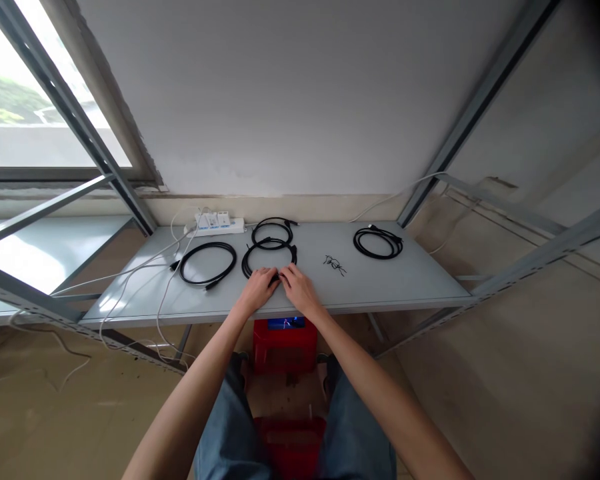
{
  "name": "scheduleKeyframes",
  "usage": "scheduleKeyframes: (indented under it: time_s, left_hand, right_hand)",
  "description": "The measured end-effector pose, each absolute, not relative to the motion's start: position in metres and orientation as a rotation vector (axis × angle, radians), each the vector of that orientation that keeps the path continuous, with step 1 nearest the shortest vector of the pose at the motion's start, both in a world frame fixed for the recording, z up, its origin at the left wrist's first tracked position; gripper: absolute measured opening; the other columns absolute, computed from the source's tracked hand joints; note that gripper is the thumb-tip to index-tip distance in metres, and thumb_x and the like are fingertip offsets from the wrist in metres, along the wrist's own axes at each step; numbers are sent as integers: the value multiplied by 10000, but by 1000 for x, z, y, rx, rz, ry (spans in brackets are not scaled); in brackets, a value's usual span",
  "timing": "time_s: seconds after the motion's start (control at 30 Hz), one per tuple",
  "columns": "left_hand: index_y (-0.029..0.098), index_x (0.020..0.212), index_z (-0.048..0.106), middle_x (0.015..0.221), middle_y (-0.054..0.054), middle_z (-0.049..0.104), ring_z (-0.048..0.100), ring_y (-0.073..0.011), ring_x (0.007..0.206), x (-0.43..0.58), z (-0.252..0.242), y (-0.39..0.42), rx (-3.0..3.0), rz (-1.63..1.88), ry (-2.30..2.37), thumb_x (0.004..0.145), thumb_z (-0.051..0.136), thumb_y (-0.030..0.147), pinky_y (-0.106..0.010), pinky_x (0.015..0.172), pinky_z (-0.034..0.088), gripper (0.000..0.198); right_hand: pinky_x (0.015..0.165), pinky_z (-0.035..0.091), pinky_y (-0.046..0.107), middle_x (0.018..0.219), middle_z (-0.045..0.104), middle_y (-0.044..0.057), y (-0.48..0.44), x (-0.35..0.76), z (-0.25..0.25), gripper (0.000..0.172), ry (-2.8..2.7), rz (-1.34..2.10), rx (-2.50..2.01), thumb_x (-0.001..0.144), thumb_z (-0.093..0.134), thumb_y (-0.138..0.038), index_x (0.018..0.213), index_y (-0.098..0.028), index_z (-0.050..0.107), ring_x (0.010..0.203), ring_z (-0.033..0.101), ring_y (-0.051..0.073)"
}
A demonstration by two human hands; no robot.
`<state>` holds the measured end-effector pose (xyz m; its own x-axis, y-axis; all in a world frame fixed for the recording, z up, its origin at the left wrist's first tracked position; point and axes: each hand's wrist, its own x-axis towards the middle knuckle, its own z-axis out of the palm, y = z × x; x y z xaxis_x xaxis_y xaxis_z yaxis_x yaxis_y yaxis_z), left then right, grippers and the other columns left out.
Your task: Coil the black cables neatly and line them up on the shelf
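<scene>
My left hand (259,290) and my right hand (300,290) rest side by side on the grey metal shelf board (410,283), fingertips meeting at the near edge of a coiled black cable (244,267). Whether they grip it is hidden. Behind this coil lies a second black cable coil (273,219). Left of my left hand is a third coil with a plug (207,244). Far right of my right hand sits a fourth coil (377,257), and a small tangle of thin black wire (335,265) lies nearer.
A white power strip (215,225) stands at the shelf's back edge, with white cords trailing off the left side. Grey steel uprights (473,107) frame the shelf. A window (30,87) is at left. A red plastic crate (285,347) stands below the shelf's front edge.
</scene>
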<state>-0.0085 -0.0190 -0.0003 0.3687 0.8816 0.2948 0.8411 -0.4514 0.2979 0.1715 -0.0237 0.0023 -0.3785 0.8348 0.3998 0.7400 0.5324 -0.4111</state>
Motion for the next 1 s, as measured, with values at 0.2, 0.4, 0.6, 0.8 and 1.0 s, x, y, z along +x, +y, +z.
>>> scheduleKeyframes:
  time_s: [0.2, 0.4, 0.6, 0.8, 1.0]
  left_hand:
    - [191, 1134, 676, 1039, -101, 710, 635, -273, 1030, -10, -3, -17, 2549, 626, 1552, 1057, 495, 279, -389, 910, 457, 216]
    - [188, 1101, 721, 1011, -104, 707, 618, -270, 1014, -9, 0, -19, 2554, 608, 1572, 1044, 507, 259, -386, 903, 447, 233]
    - [208, 1159, 734, 983, -105, 705, 583, -292, 1045, -8, 2, -20, 2590, 592, 1620, 1048, 496, 302, -417, 888, 421, 279]
    - [192, 1112, 730, 970, -102, 699, 584, -284, 1030, -8, 3, -21, 2637, 590, 1592, 1055, 466, 282, -424, 895, 415, 285]
    - [206, 1100, 717, 1014, -104, 696, 613, -266, 1026, -8, 4, -22, 2598, 578, 1613, 1068, 449, 298, -396, 891, 433, 285]
  right_hand:
    - [806, 483, 279, 1185, 630, 71, -21, 171, -1, 231, -2219, 231, -1233, 1112, 418, -269, 1184, -231, 634, 948, 648, 193]
    - [761, 466, 295, 1182, 642, 86, -26, 169, 2, 231, -2290, 120, -1249, 1120, 401, -275, 1141, -220, 624, 930, 657, 202]
    - [752, 455, 306, 1174, 676, 107, -26, 166, 4, 188, -2246, 112, -1383, 1104, 420, -243, 1139, -203, 600, 942, 669, 217]
    - [723, 416, 292, 1087, 723, 92, -25, 164, 6, 149, -2280, 163, -1402, 1100, 435, -233, 1156, -208, 571, 937, 680, 218]
    - [700, 404, 291, 1100, 735, 96, -26, 166, 7, 178, -2263, 181, -1417, 1121, 403, -264, 1167, -213, 567, 912, 694, 215]
